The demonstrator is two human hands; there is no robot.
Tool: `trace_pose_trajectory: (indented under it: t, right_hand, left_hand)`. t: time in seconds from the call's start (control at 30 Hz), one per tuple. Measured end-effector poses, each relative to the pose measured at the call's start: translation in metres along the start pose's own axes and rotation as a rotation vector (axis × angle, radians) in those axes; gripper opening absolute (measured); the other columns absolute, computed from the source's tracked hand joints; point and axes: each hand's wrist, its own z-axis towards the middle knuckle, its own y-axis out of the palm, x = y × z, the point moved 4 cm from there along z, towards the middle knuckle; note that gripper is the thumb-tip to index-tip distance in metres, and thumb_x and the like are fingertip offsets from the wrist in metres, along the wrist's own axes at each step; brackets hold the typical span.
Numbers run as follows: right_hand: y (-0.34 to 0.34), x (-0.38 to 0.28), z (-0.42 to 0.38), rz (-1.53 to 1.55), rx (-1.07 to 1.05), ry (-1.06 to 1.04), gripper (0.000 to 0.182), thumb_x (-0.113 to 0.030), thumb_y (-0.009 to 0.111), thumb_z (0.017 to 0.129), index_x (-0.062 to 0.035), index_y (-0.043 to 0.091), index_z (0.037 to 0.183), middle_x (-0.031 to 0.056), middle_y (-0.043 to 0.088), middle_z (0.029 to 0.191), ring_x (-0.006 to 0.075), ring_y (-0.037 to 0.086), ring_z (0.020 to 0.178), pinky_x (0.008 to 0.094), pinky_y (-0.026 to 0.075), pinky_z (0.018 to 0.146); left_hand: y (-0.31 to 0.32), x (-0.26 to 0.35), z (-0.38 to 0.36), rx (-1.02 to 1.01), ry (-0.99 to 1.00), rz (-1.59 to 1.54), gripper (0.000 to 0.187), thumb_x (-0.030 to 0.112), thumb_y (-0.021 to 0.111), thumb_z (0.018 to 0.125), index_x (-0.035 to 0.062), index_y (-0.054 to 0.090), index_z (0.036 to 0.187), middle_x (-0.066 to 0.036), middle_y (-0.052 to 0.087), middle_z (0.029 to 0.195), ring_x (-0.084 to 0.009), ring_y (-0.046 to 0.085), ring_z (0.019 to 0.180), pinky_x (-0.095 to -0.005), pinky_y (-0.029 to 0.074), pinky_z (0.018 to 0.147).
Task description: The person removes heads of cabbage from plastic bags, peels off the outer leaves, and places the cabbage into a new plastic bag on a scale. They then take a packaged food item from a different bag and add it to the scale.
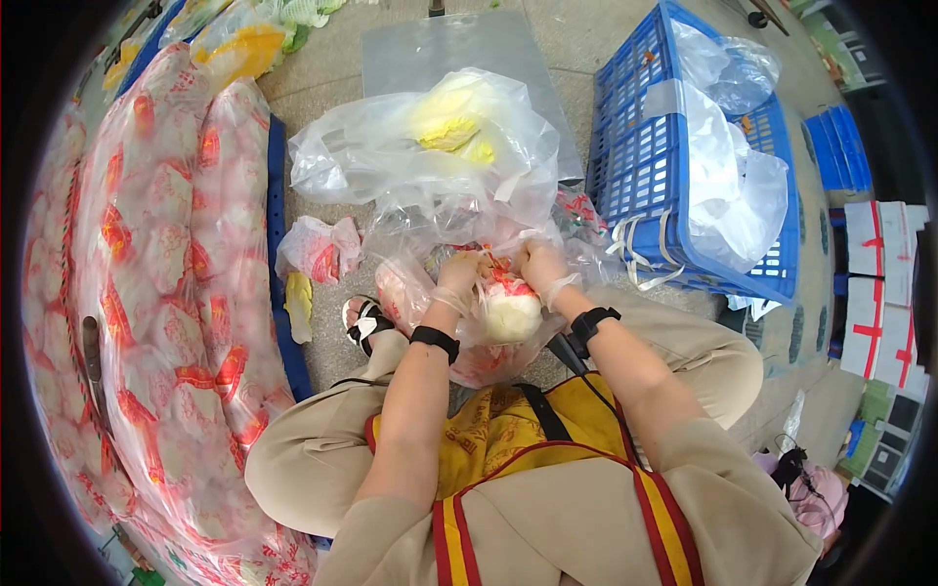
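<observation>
Between my knees, a pale round cabbage head (pixel 513 318) sits in a clear bag, its base end toward me. My left hand (pixel 463 271) is closed on the red-printed wrapper (pixel 505 281) at the cabbage's far end. Opposite it, my right hand (pixel 540 264) also grips that wrapper, fingers bent inward. The fingertips of both hands are partly hidden by the plastic. Just beyond them, a large clear plastic bag (pixel 362 146) lies spread out, with a yellow-green napa cabbage (pixel 454 115) in it.
Stacked clear bags of wrapped cabbages (pixel 156 264) line my left side. A blue crate (pixel 635 146) holding plastic bags stands at the right. A crumpled printed wrapper (pixel 320 250) and a yellow leaf (pixel 299 306) lie left of centre. White boxes (pixel 865 293) stand far right.
</observation>
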Motion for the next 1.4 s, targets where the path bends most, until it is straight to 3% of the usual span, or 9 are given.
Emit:
trace_pose_trajectory:
  t: [0.13,0.27,0.37,0.47,0.63,0.77,0.93,1.23,1.4]
  right_hand:
    - [-0.047,-0.037,-0.028,0.152,0.188,-0.224,0.029,-0.033,0.061,0.078,-0.0069,0.07,0.085,0.0195,0.066,0.083,0.0375,0.064,0.077,0.0423,0.05,0.072]
    - [-0.053,-0.022,-0.023,0.27,-0.151,-0.468,0.029,-0.027,0.069,0.075,-0.0025,0.068,0.091,0.0067,0.065,0.073,0.0232,0.063,0.066,0.034,0.05,0.063]
    - [-0.043,-0.006,-0.015,0.442,-0.618,-0.02,0.028,-0.024,0.07,0.075,-0.0023,0.068,0.092,0.0045,0.064,0.071,0.0196,0.062,0.07,0.0313,0.05,0.068]
    - [-0.032,-0.022,-0.011,0.05,-0.538,-0.182,0.024,-0.022,0.069,0.076,-0.0035,0.068,0.092,0.0076,0.065,0.071,0.0219,0.063,0.069,0.0305,0.05,0.07]
    - [-0.067,-0.058,-0.028,0.292,0.269,-0.302,0.024,-0.017,0.062,0.078,-0.0112,0.067,0.101,0.0219,0.061,0.104,0.0331,0.06,0.095,0.0364,0.048,0.082]
    - [-0.047,-0.071,-0.07,0.088,0.261,-0.529,0.043,-0.026,0.067,0.074,-0.0147,0.06,0.115,0.024,0.049,0.122,0.0366,0.049,0.113,0.0414,0.044,0.091]
    - [-0.029,-0.059,-0.087,-0.141,0.147,-0.173,0.086,-0.041,0.079,0.059,-0.0125,0.044,0.132,0.0296,0.04,0.132,0.0386,0.042,0.122,0.0433,0.038,0.099]
    - [0.007,0.034,-0.031,0.546,0.116,0.157,0.068,-0.037,0.079,0.061,-0.0046,0.055,0.116,0.0183,0.062,0.104,0.0293,0.062,0.093,0.0316,0.049,0.082]
    - [-0.079,-0.035,-0.07,0.228,0.15,-0.053,0.066,-0.033,0.079,0.062,-0.0027,0.054,0.115,0.0166,0.06,0.105,0.0267,0.06,0.096,0.0324,0.048,0.083]
  left_hand:
    - [0.017,0.022,-0.017,-0.073,-0.058,-0.214,0.028,0.024,0.053,0.09,-0.002,0.062,0.099,-0.009,0.065,0.086,-0.0165,0.062,0.072,-0.028,0.049,0.064]
    - [0.027,0.03,-0.033,-0.381,0.011,0.065,0.037,0.025,0.063,0.084,0.0024,0.059,0.113,-0.004,0.062,0.104,-0.012,0.058,0.094,-0.0267,0.046,0.08]
    - [0.039,0.032,-0.036,-0.572,0.125,0.48,0.045,0.022,0.071,0.075,0.0001,0.058,0.113,-0.007,0.062,0.105,-0.0141,0.058,0.095,-0.0284,0.045,0.083]
    - [0.036,0.019,-0.031,-0.371,0.081,0.561,0.042,0.02,0.07,0.076,-0.002,0.059,0.11,-0.009,0.063,0.104,-0.0149,0.06,0.092,-0.0286,0.048,0.079]
    - [0.026,0.003,-0.008,-0.185,-0.034,0.205,0.031,0.015,0.066,0.079,-0.0031,0.061,0.104,-0.01,0.065,0.097,-0.0169,0.063,0.085,-0.028,0.05,0.072]
    - [0.009,-0.026,0.017,-0.158,0.071,0.001,0.029,0.018,0.063,0.081,0.0005,0.064,0.104,-0.01,0.067,0.092,-0.0193,0.064,0.08,-0.0311,0.05,0.07]
    - [-0.017,-0.03,0.043,0.049,0.077,0.546,0.028,0.024,0.06,0.083,0.0025,0.066,0.1,-0.012,0.068,0.095,-0.0216,0.065,0.083,-0.0331,0.05,0.072]
    - [0.003,-0.015,0.023,-0.103,0.003,0.571,0.04,0.031,0.072,0.076,0.0029,0.062,0.103,-0.007,0.062,0.077,-0.0161,0.055,0.059,-0.0301,0.045,0.052]
    - [-0.005,0.027,-0.003,-0.161,-0.159,0.773,0.039,0.023,0.07,0.075,0.004,0.064,0.108,-0.008,0.066,0.079,-0.0173,0.065,0.074,-0.031,0.05,0.056]
